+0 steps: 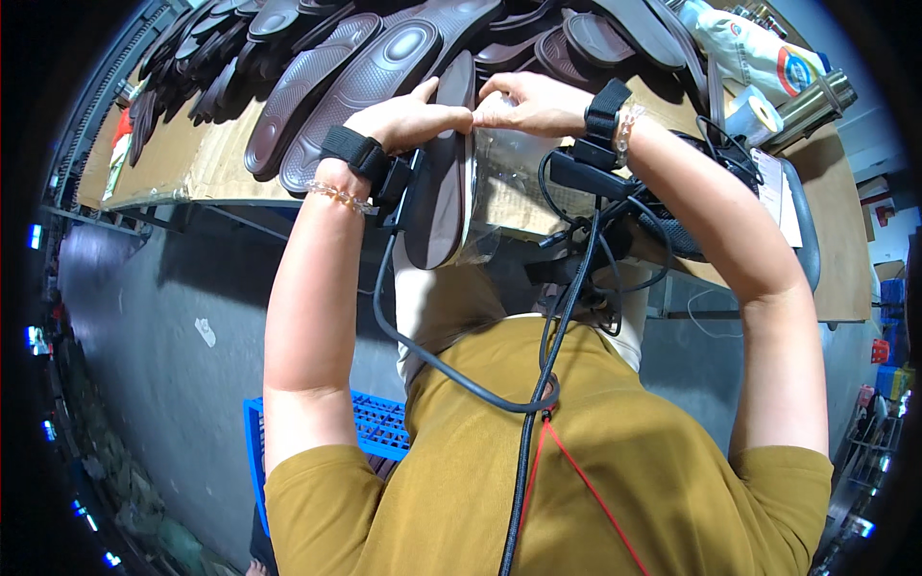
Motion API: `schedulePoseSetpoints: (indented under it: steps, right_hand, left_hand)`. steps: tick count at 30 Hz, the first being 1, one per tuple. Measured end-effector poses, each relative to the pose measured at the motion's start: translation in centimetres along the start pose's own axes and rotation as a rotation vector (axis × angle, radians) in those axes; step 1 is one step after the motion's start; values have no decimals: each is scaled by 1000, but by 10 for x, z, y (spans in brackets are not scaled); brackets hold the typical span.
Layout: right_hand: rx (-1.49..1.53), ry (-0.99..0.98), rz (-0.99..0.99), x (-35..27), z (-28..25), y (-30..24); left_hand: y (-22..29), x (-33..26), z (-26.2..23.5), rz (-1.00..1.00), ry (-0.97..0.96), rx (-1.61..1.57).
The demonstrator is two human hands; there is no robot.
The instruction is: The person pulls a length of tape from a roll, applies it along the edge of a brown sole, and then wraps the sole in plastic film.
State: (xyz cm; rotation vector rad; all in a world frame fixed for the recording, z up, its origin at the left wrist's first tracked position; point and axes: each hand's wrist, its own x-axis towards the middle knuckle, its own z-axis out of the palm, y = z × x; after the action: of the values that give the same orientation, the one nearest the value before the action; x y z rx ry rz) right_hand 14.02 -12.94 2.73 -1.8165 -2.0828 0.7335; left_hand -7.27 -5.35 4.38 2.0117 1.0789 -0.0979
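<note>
My left hand [408, 117] grips the top edge of a dark brown shoe insole [444, 192] that hangs down over the table's front edge. My right hand [528, 104] pinches the top of a clear plastic bag [499, 187] right next to the insole, its fingertips touching those of my left hand. The bag hangs beside and partly around the insole; I cannot tell how far the insole is inside it. Both wrists wear black straps with cables running down to my chest.
Several dark brown insoles [365, 77] lie spread over the cardboard-covered table [202, 158]. A white printed bag [759, 53], a tape roll [754, 113] and a metal bottle [816, 101] sit at the right. A blue plastic crate [379, 427] stands on the grey floor.
</note>
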Motion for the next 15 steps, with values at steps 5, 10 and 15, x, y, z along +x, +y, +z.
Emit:
schedulePoseSetpoints:
  steps: [5,10,15]
  right_hand:
    - [125,119,63,-11,7,-14]
    - [376,333,-144,-65,-7,-39]
    - [679,156,-202,-141,-42,-79]
  left_hand:
    - [-13,7,2,67,84,116]
    - [-23,11,4,75,117,119]
    - [-14,4,1,39,104,142]
